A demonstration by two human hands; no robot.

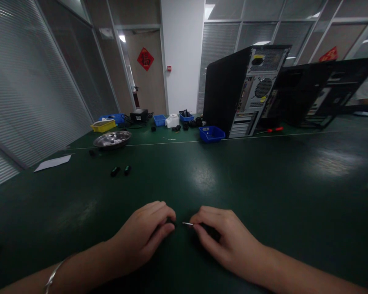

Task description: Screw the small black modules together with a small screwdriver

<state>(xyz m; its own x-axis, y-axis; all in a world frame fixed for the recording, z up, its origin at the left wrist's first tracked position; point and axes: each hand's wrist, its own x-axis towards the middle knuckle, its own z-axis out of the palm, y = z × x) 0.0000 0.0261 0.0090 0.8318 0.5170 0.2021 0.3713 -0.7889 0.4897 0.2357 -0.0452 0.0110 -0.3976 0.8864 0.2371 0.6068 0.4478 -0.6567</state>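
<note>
My left hand (150,228), low in the view and left of centre, has its thumb and fingers closed together. Something small and dark seems to sit between its fingertips, but it is too dim to make out. Opposite it, my right hand (223,232) pinches a thin metal rod (187,223) between thumb and forefinger. The rod's bare end points left toward my left fingertips, with a small gap between them. Whatever lies inside the right palm is hidden. Beyond my left hand, two small black pieces with green marks, one (115,171) beside the other (127,170), lie on the green table (178,175).
At the back left are a round metal dish (112,139), a yellow tray (103,125) and a white sheet (52,163). A blue bin (212,134) stands before a black computer tower (227,90). A red-handled screwdriver (275,129) lies right of it.
</note>
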